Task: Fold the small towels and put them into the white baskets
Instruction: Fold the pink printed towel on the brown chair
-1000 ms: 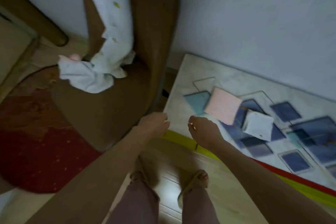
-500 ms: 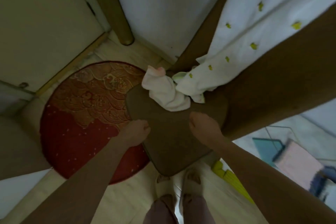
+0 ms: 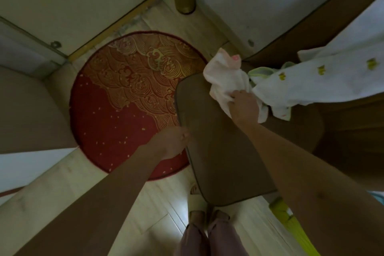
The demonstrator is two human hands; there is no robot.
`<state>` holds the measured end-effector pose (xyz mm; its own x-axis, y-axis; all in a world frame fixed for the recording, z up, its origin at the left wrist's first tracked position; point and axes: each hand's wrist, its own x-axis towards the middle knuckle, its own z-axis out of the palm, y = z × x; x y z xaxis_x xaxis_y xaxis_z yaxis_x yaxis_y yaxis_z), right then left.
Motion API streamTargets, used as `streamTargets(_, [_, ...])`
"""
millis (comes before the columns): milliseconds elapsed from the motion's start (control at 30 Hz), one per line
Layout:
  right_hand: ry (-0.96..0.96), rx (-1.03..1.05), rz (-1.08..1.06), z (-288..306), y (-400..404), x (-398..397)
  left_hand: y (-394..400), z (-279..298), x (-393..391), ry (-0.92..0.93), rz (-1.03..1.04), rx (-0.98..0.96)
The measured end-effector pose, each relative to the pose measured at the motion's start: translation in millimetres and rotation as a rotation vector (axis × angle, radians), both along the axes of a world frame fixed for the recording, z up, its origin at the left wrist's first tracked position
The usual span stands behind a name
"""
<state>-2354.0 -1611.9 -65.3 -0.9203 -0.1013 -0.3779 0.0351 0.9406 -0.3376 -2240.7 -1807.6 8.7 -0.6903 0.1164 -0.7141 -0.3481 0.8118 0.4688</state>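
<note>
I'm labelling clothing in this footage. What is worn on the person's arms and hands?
Nothing shows on them. The left hand and right hand are bare, with no gloves, rings or watch visible, and both forearms are uncovered to the frame's edge, so no sleeves appear.

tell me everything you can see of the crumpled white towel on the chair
The towel is small, white with a pink patch at its top corner, and looks like soft cloth. It lies crumpled and unfolded on the back part of the brown chair seat, one corner sticking up. The right hand grips its lower edge. To its right it touches a white cloth with yellow-green spots.
</note>
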Motion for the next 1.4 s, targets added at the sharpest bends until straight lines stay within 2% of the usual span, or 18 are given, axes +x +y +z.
streamTargets(100, [-0.128, -0.359, -0.097, 23.9, 15.6, -4.0, -2.9, 10.7, -6.1, 0.071, 0.13, 0.089])
streamTargets(200, [-0.224, -0.552, -0.111, 78.7, 36.4, 2.0, -3.7, 35.6, -21.4, 0.154, 0.36, 0.206])
streamTargets(267, [-0.275, -0.637, -0.128, 118.2, 50.2, 8.8, -2.8, 60.3, -34.2, 0.235, 0.39, 0.219])
streamTargets(400, [-0.349, -0.812, -0.2, 193.8, 74.3, 24.1, 12.4, 127.8, -48.4, 0.256, 0.293, 0.346])
streamTargets(533, [-0.444, -0.97, -0.289, 256.5, 94.5, 44.2, 38.2, 193.1, -46.1, 0.288, 0.122, 0.37])
streamTargets(667, [-0.547, -1.086, -0.318, 304.3, 113.1, 57.7, 59.3, 238.8, -40.9, 0.225, 0.03, 0.444])
streamTargets(767, [-0.57, -1.141, -0.303, 339.6, 121.7, 63.2, 69.3, 267.1, -44.0, 0.277, -0.063, 0.505])
streamTargets(867, [-0.536, -1.132, -0.302, 369.6, 126.3, 65.3, 70.9, 296.6, -56.2, 0.338, -0.011, 0.508])
streamTargets(933, [-0.502, -1.137, -0.309, 386.8, 125.7, 65.4, 67.3, 311.2, -68.6, 0.254, -0.024, 0.599])
streamTargets(1033, [-0.429, -1.162, -0.346, 405.4, 120.6, 68.5, 61.5, 327.7, -87.7, 0.16, -0.213, 0.617])
streamTargets(1133, [-0.397, -1.268, -0.361, 423.0, 110.8, 75.6, 55.3, 342.9, -99.5, 0.186, -0.37, 0.578])
streamTargets(1200, [-0.328, -1.312, -0.45, 433.1, 106.2, 82.8, 51.3, 347.1, -107.5, 0.234, -0.427, 0.558])
streamTargets(1267, [-0.159, -1.191, -0.518, 438.0, 104.2, 90.3, 50.3, 351.9, -115.6, 0.268, -0.403, 0.59])
streamTargets(1333, [0.049, -0.923, -0.492, 443.2, 99.2, 97.9, 54.6, 358.0, -121.5, 0.31, -0.366, 0.64])
streamTargets(1400, [0.186, -0.823, -0.481, 449.2, 89.1, 105.4, 64.3, 366.1, -123.6, 0.349, -0.361, 0.673])
